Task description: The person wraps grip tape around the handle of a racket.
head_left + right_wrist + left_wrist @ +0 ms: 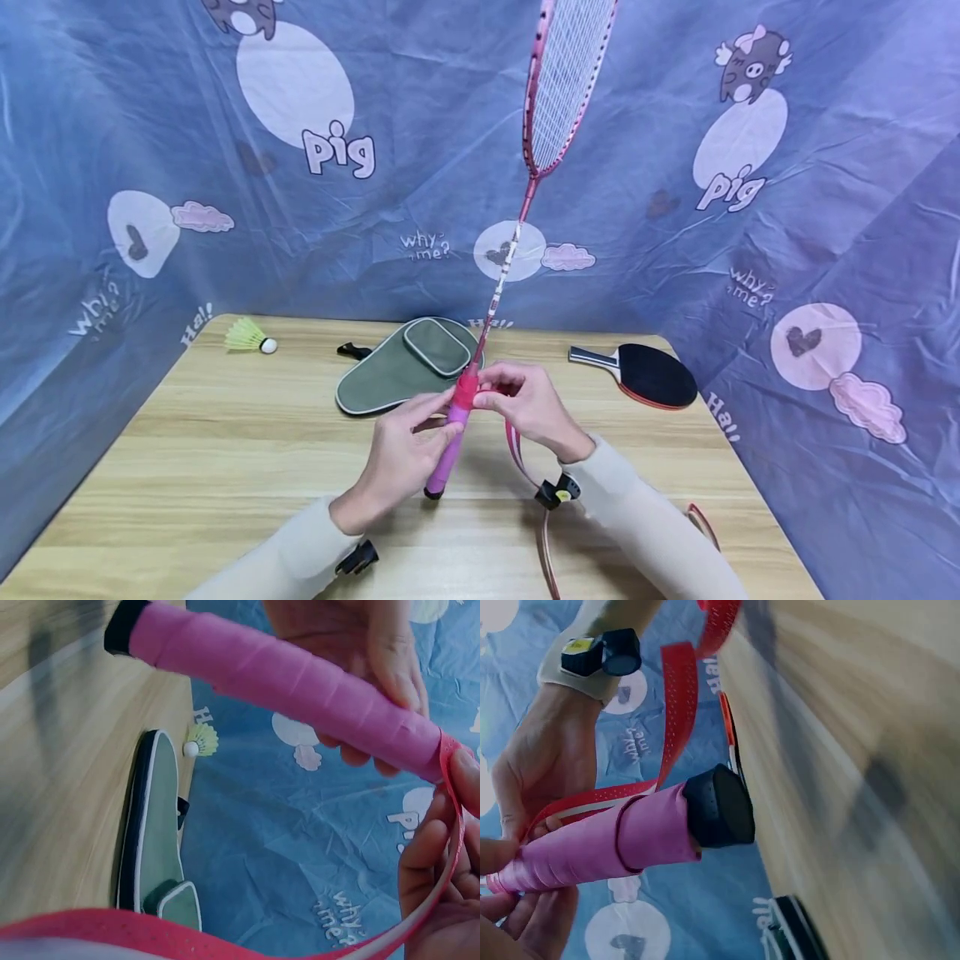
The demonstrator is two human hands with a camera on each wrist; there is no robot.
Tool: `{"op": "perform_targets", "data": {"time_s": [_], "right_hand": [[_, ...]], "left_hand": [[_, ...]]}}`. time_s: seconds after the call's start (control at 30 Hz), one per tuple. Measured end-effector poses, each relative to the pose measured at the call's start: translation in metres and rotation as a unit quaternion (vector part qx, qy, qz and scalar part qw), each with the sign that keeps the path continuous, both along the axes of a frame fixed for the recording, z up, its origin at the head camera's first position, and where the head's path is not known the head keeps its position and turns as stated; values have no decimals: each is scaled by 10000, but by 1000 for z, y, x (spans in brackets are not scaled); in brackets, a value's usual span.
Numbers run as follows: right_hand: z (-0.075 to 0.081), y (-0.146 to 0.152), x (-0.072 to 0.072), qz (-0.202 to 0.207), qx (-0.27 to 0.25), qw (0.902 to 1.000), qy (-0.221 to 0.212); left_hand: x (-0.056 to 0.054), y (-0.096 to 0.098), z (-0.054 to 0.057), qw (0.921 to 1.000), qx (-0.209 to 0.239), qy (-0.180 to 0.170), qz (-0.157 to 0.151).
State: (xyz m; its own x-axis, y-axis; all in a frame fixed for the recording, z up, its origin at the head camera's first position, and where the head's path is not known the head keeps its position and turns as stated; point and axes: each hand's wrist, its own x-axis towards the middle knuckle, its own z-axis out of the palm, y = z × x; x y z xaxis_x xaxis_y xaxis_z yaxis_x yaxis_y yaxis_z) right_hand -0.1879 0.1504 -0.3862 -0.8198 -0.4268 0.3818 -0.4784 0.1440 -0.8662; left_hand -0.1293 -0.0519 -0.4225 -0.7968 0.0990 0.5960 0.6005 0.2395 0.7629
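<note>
A pink badminton racket (532,177) leans up and away, its strung head high in the head view. My left hand (401,450) holds the handle between thumb and fingers, around the purple-pink wrapped grip (300,686). Just above, red overgrip tape (466,390) circles the handle's upper end. Fingers and thumb of my right hand (534,406) pinch this tape beside the handle. From there its loose length (679,705), perforated red with a pale strip along it, curves down past my right wrist. A black butt cap (721,806) closes the handle's lower end.
Behind the handle lies a green paddle case (375,383) with a zipped pocket. A yellow shuttlecock (251,337) rests at the back left of the wooden table (225,467). At the back right is a black table tennis paddle (656,375). Blue printed cloth (420,183) surrounds the table.
</note>
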Motion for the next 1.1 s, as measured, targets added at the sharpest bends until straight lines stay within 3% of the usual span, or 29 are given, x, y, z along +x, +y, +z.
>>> {"op": "perform_targets", "data": {"time_s": [0.1, 0.2, 0.5, 0.73, 0.87, 1.1], "right_hand": [[0, -2, 3, -158, 27, 9998, 115], [1, -3, 5, -233, 53, 9997, 83], [6, 1, 6, -5, 320, 9992, -243], [12, -2, 6, 121, 412, 9978, -507], [12, -4, 3, 52, 507, 9968, -608], [8, -4, 0, 182, 655, 9953, -692]], "left_hand": [[1, 1, 2, 9968, -556, 455, 350], [1, 3, 4, 9928, -842, 575, 622], [3, 2, 5, 9992, -212, -162, 293], [4, 0, 6, 9948, 478, -904, -2], [4, -2, 3, 9914, 662, -1120, -131], [4, -5, -3, 9896, 603, -1279, -252]]}}
